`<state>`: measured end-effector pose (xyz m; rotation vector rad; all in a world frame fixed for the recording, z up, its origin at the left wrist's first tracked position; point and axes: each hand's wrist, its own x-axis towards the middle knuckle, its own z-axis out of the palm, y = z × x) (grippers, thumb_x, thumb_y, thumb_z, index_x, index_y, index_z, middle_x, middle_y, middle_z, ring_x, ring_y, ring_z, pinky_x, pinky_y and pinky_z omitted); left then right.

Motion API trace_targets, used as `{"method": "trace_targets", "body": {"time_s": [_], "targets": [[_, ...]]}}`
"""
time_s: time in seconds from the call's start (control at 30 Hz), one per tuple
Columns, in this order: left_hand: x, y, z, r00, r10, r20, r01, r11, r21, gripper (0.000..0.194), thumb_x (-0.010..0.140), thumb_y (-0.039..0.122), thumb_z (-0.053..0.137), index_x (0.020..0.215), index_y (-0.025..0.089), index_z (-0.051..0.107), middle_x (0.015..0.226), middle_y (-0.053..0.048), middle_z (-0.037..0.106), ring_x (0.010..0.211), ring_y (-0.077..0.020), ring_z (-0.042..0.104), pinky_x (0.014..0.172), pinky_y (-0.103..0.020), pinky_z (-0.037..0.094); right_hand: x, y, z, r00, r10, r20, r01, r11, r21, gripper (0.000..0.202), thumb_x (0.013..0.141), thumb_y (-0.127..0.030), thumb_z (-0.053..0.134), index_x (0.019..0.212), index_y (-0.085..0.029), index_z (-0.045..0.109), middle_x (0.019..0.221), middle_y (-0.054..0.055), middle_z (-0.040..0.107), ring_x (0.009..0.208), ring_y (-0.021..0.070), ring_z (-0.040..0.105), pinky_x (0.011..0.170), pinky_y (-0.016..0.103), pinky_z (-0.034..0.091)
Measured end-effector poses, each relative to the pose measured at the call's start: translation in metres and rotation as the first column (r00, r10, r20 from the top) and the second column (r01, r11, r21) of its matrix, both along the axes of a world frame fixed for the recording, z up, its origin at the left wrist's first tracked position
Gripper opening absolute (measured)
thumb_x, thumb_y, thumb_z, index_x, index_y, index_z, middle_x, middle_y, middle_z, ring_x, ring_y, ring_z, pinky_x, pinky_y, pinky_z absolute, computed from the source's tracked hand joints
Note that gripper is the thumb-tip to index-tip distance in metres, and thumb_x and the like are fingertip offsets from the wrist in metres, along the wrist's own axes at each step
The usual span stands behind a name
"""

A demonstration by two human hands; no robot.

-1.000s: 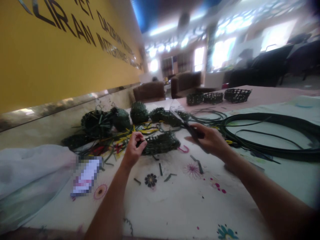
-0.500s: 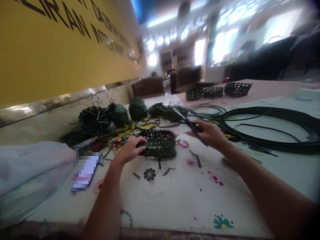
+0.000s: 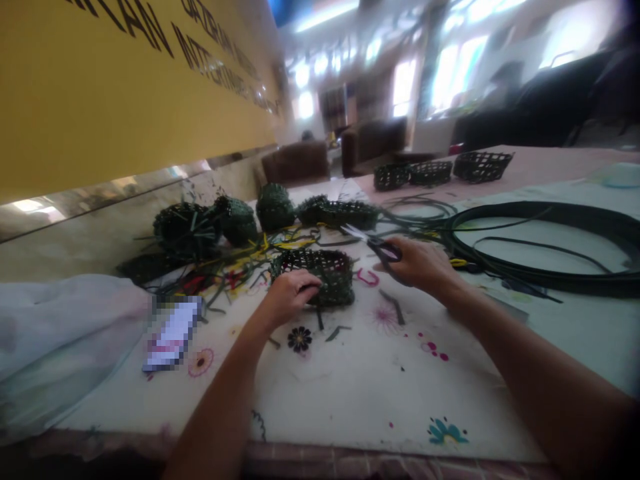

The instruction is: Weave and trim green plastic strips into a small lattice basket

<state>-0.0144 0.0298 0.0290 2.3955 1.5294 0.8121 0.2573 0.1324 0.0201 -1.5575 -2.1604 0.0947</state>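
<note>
A small dark green woven basket (image 3: 336,283) sits on the flowered tablecloth in front of me. My left hand (image 3: 293,297) is at its near left side, thumb and fingers closed against the weave. What exactly lies between the fingertips is hidden, though a dark bit shows there. Right of the basket, my right hand (image 3: 417,267) grips a pair of scissors (image 3: 384,249) by the black handles. The scissor blades are parted and point to the far left, above the table and apart from the basket. Short cut strips (image 3: 337,333) lie just before the basket.
Several woven baskets (image 3: 275,208) stand behind, with loose green and yellow strips around them. A large coil of dark strip (image 3: 500,276) lies at right. More baskets (image 3: 483,167) stand at the back. A phone (image 3: 175,333) and a pale plastic bag (image 3: 65,353) are at left.
My left hand has shifted right, from the basket's left end onto its near side, and its fingers have closed. The scissors have turned a little, their blades now visibly parted.
</note>
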Motion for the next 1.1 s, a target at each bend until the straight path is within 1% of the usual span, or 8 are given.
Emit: {"method": "trace_targets", "body": {"time_s": [0.27,0.57,0.63,0.73,0.9,0.97,1.03,1.1], "targets": [[0.005,0.004,-0.009,0.995,-0.022,0.096,0.015,0.998,0.066,0.015,0.088,0.019,0.056,0.089,0.019,0.071,0.088,-0.006,0.071,0.084,-0.0194,0.066,0.080,-0.032,0.050,0.000,-0.001,-0.006,0.986,0.013,0.169,0.006,0.994,-0.110,0.048,0.080,-0.036,0.060,0.125,-0.021,0.062,0.108,0.014,0.072,0.097,0.0337,0.065,0.064,0.033,0.038],[-0.005,0.010,-0.008,0.967,0.003,0.255,-0.063,0.972,0.227,0.014,0.089,0.018,0.056,0.087,0.019,0.069,0.085,-0.004,0.070,0.081,-0.0177,0.064,0.078,-0.030,0.049,0.002,0.008,-0.007,0.994,0.108,-0.023,-0.110,0.977,-0.184,0.044,0.079,-0.040,0.063,0.119,-0.023,0.066,0.101,0.008,0.073,0.090,0.0273,0.066,0.064,0.029,0.042],[-0.010,0.011,-0.006,0.964,0.031,0.263,-0.102,0.960,0.262,0.014,0.089,0.019,0.055,0.086,0.020,0.069,0.084,-0.004,0.070,0.081,-0.0179,0.063,0.078,-0.030,0.048,0.003,0.007,-0.004,0.958,0.153,-0.241,-0.212,0.947,-0.241,0.051,0.076,-0.045,0.067,0.122,-0.022,0.063,0.098,0.007,0.072,0.083,0.0233,0.065,0.061,0.027,0.043],[-0.018,0.011,-0.003,0.967,0.091,0.240,-0.168,0.932,0.322,0.016,0.090,0.020,0.053,0.084,0.021,0.068,0.081,-0.003,0.069,0.082,-0.0192,0.061,0.082,-0.033,0.044,0.006,0.003,0.003,0.802,0.196,-0.564,-0.422,0.854,-0.304,0.060,0.073,-0.050,0.070,0.124,-0.020,0.057,0.091,0.005,0.069,0.068,0.0178,0.060,0.052,0.025,0.039],[-0.035,0.010,-0.002,0.956,0.112,0.273,-0.202,0.923,0.327,0.018,0.092,0.021,0.048,0.085,0.021,0.064,0.085,-0.003,0.064,0.086,-0.0196,0.056,0.084,-0.033,0.042,0.009,0.000,0.011,0.732,0.378,-0.568,-0.611,0.733,-0.300,0.062,0.069,-0.052,0.075,0.116,-0.018,0.055,0.078,0.001,0.063,0.065,0.0165,0.055,0.056,0.026,0.039],[-0.039,0.010,-0.004,0.942,0.105,0.319,-0.211,0.924,0.319,0.017,0.092,0.021,0.047,0.087,0.021,0.063,0.088,-0.003,0.063,0.088,-0.0193,0.056,0.084,-0.031,0.042,0.006,0.000,0.009,0.798,0.404,-0.446,-0.547,0.796,-0.259,0.058,0.069,-0.052,0.074,0.114,-0.020,0.057,0.078,0.002,0.065,0.067,0.0179,0.056,0.058,0.026,0.038],[-0.039,0.010,-0.005,0.932,0.109,0.345,-0.225,0.921,0.319,0.016,0.093,0.022,0.046,0.087,0.021,0.062,0.088,-0.003,0.063,0.088,-0.0190,0.056,0.084,-0.031,0.042,0.003,0.001,0.005,0.894,0.362,-0.265,-0.415,0.891,-0.183,0.048,0.070,-0.047,0.073,0.109,-0.022,0.061,0.076,0.002,0.065,0.068,0.0193,0.057,0.059,0.027,0.037],[-0.037,0.010,-0.006,0.929,0.109,0.354,-0.234,0.914,0.331,0.016,0.093,0.021,0.047,0.086,0.022,0.062,0.087,-0.003,0.063,0.087,-0.0190,0.056,0.084,-0.031,0.042,0.002,0.002,0.001,0.940,0.305,-0.154,-0.324,0.938,-0.120,0.037,0.072,-0.041,0.070,0.104,-0.023,0.064,0.075,0.002,0.066,0.069,0.0201,0.057,0.060,0.027,0.035]]}}
